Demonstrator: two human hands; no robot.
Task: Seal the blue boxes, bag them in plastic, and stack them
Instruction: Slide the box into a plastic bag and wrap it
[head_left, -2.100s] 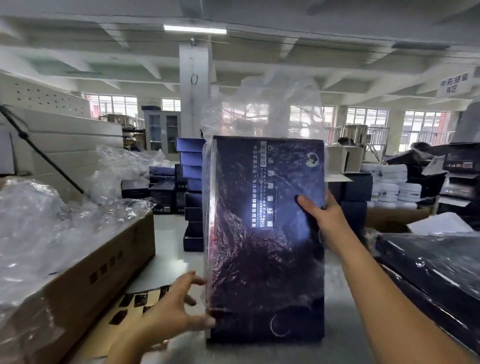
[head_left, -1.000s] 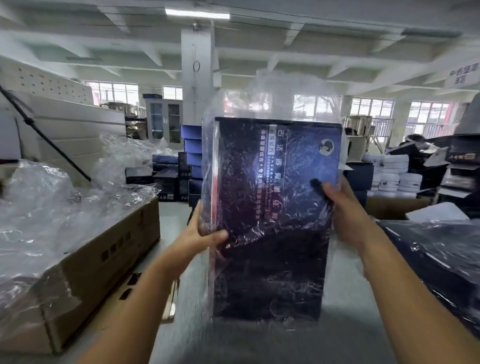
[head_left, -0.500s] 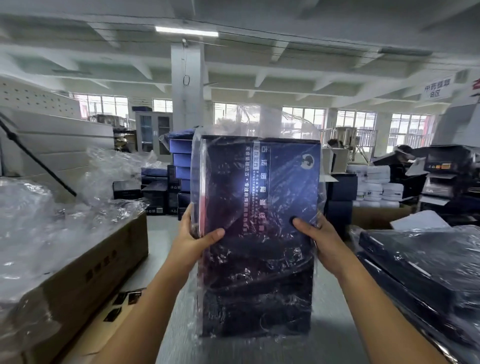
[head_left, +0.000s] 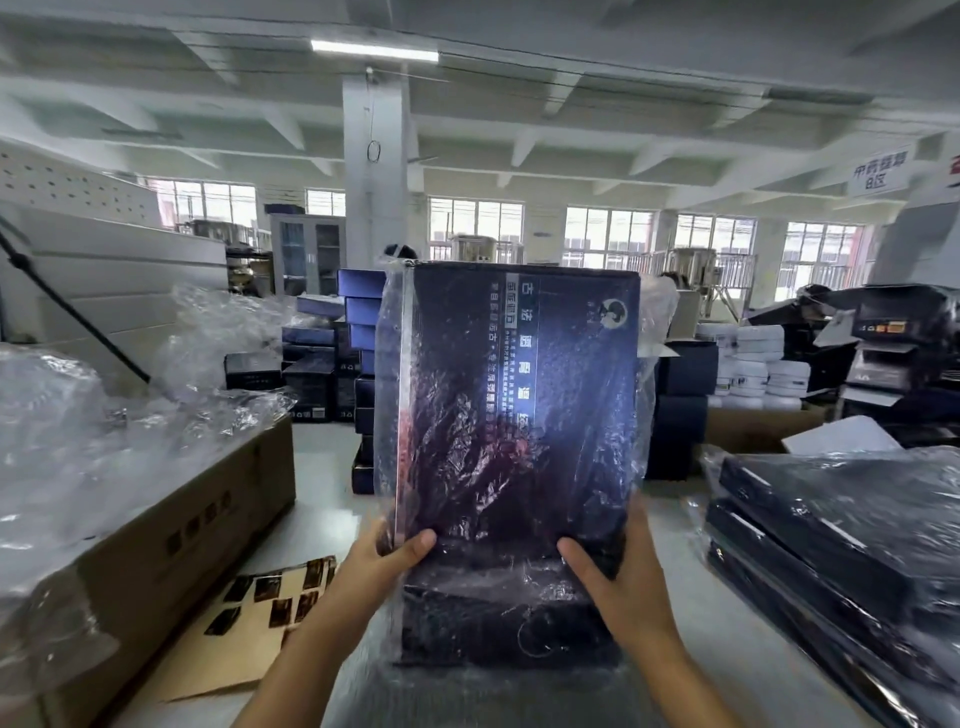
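A tall dark blue box (head_left: 519, 415) stands upright in front of me, wrapped in a clear plastic bag (head_left: 389, 364) that hangs loose along its left and right sides. My left hand (head_left: 384, 566) grips the box's lower left edge, thumb on the front. My right hand (head_left: 618, 587) grips the lower right edge, thumb on the front too. The fingers of both hands are hidden behind the box. A stack of bagged blue boxes (head_left: 841, 545) lies on the table at the right.
A brown carton (head_left: 156, 545) full of clear plastic bags (head_left: 78, 441) stands at the left. A cardboard sheet with dark stickers (head_left: 249, 629) lies beside it. Stacked blue boxes (head_left: 358, 322), white jars (head_left: 753, 364) and a machine (head_left: 893, 343) stand behind.
Both hands have slid down the box from its middle to its lower edges. The bag's loose top, which stood above the box, now sits down against the box's top.
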